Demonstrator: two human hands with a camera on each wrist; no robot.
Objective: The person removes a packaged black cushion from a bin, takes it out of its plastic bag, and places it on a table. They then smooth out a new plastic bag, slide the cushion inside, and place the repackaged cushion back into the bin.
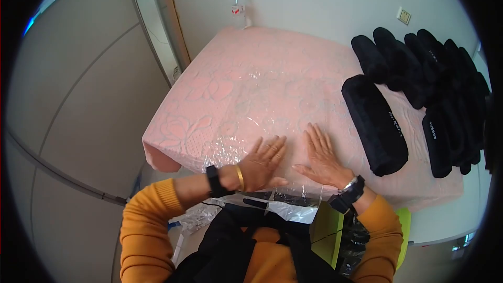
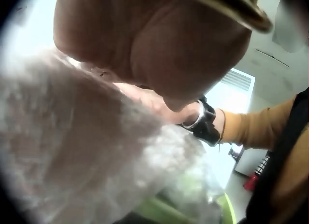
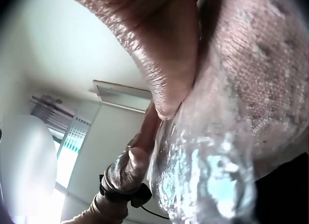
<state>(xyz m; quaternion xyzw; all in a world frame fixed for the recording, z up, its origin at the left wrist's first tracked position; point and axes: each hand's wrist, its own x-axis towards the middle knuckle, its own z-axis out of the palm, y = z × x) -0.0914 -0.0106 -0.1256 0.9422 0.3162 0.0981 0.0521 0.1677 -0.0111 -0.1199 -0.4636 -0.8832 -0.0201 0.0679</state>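
A clear plastic bag or sheet (image 1: 226, 148) lies over the pink patterned cloth (image 1: 196, 91) on the table, its near end draping over the front edge. My left hand (image 1: 261, 165) rests on the plastic with fingers extended and spread. Beside it, the right hand (image 1: 320, 158) lies palm down, fingers straight and thumb out to the left. Neither hand grips anything. In the left wrist view the crinkled plastic (image 2: 169, 151) hangs below the palm. The right wrist view has shiny plastic (image 3: 203, 175) bunched under the thumb, against the textured cloth (image 3: 270, 79).
To the right of the hands lies a black cylindrical pouch (image 1: 374, 126) with pale lettering. Several more black pouches (image 1: 445, 73) are heaped farther right. A plastic bottle (image 1: 238, 9) stands at the back edge. Below the front edge is a yellow-green bin (image 1: 329, 230).
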